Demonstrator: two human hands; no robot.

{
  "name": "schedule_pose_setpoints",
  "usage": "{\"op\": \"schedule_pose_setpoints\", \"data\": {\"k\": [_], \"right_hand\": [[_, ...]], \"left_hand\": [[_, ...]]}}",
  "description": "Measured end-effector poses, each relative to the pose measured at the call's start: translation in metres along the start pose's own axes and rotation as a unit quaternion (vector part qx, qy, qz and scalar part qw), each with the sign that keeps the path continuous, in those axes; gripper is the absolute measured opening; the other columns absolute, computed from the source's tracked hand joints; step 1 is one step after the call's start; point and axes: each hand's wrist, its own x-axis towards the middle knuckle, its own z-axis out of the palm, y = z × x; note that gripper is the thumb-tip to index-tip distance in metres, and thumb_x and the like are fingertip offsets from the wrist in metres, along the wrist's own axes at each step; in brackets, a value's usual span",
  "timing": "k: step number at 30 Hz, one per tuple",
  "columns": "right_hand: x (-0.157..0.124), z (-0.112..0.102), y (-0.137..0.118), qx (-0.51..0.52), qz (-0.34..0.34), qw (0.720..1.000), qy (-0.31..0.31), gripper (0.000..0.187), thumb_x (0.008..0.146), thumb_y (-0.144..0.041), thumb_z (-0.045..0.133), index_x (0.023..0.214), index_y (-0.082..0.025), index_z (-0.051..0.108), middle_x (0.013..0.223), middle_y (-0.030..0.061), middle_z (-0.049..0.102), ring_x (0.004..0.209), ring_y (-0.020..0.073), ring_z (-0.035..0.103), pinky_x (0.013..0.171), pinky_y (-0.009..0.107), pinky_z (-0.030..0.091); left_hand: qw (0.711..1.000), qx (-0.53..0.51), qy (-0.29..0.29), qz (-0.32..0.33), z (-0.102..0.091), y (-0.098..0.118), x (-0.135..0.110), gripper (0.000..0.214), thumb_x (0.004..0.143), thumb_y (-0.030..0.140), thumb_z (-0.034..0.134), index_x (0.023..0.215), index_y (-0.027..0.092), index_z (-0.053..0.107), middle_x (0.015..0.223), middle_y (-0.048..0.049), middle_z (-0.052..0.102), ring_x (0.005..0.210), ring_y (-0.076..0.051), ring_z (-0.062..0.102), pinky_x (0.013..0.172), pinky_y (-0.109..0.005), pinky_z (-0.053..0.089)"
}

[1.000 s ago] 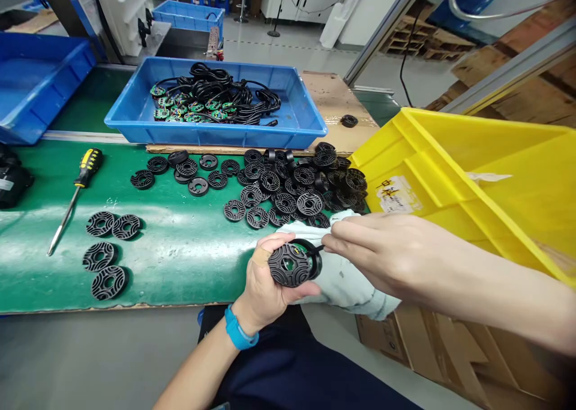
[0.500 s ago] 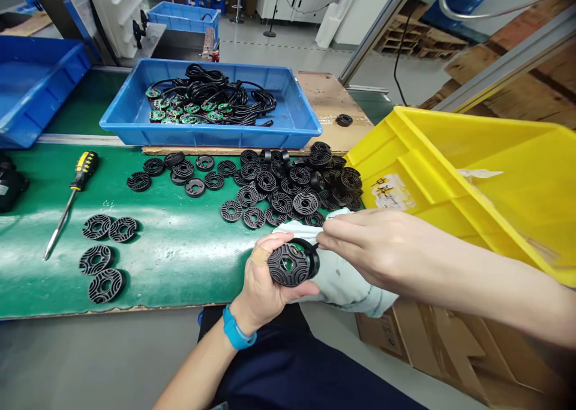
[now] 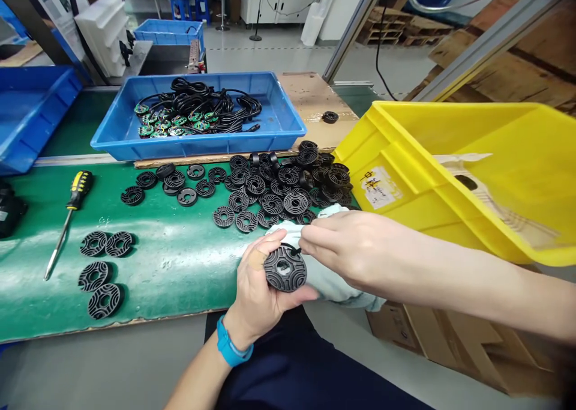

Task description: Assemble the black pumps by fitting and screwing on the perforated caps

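My left hand (image 3: 261,290) is closed round a black round slotted plastic part (image 3: 285,269), its patterned face turned toward me. My right hand (image 3: 346,248) pinches a thin black wire (image 3: 290,247) at the part's upper edge. Both hands are just above a pale grey cloth (image 3: 333,278) lying at the front edge of the green mat (image 3: 180,254). A heap of the same black round parts (image 3: 279,185) lies just beyond the hands.
A blue tray (image 3: 279,119) holds black cables and green circuit boards. A tilted yellow bin (image 3: 454,170) stands at the right. A yellow-handled screwdriver (image 3: 67,215) and several separate black discs (image 3: 101,266) lie at the left. Another blue bin (image 3: 27,116) is far left.
The part in my left hand has turned, so its flat patterned face now shows fully. My right hand has moved in closer over the part's top edge. The view shifted slightly.
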Motion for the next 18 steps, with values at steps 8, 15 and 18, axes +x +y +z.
{"op": "schedule_pose_setpoints", "data": {"k": [8, 15, 18], "right_hand": [[0.0, -0.002, 0.0, -0.012, -0.001, 1.0, -0.012, 0.028, 0.096, -0.005, 0.047, 0.077, -0.014, 0.065, 0.074, 0.0049, 0.054, 0.061, 0.017, 0.047, 0.056, 0.034, 0.032], [0.0, 0.0, 0.001, -0.02, -0.01, 1.0, 0.004, 0.028, 0.095, -0.004, 0.046, 0.075, -0.014, 0.063, 0.073, 0.004, 0.053, 0.061, 0.0164, 0.046, 0.057, 0.034, 0.031], [-0.002, 0.005, 0.0, -0.024, -0.004, 1.0, 0.01, 0.026, 0.093, -0.003, 0.049, 0.074, -0.015, 0.062, 0.073, 0.0035, 0.052, 0.06, 0.0163, 0.045, 0.057, 0.033, 0.03]], "left_hand": [[0.998, 0.046, -0.027, -0.023, -0.004, 0.006, 0.002, 0.063, 0.095, 0.052, 0.065, 0.143, 0.018, 0.044, 0.131, -0.0186, 0.067, 0.124, -0.028, 0.067, 0.102, -0.045, 0.058], [0.995, -0.027, -0.087, -0.038, -0.015, 0.001, 0.005, 0.063, 0.092, 0.052, 0.068, 0.142, 0.02, 0.048, 0.135, -0.0174, 0.065, 0.128, -0.029, 0.064, 0.107, -0.049, 0.055], [0.992, -0.054, -0.1, -0.047, -0.017, 0.0, 0.006, 0.064, 0.09, 0.055, 0.069, 0.142, 0.021, 0.05, 0.135, -0.0174, 0.065, 0.128, -0.031, 0.063, 0.106, -0.051, 0.055]]}}
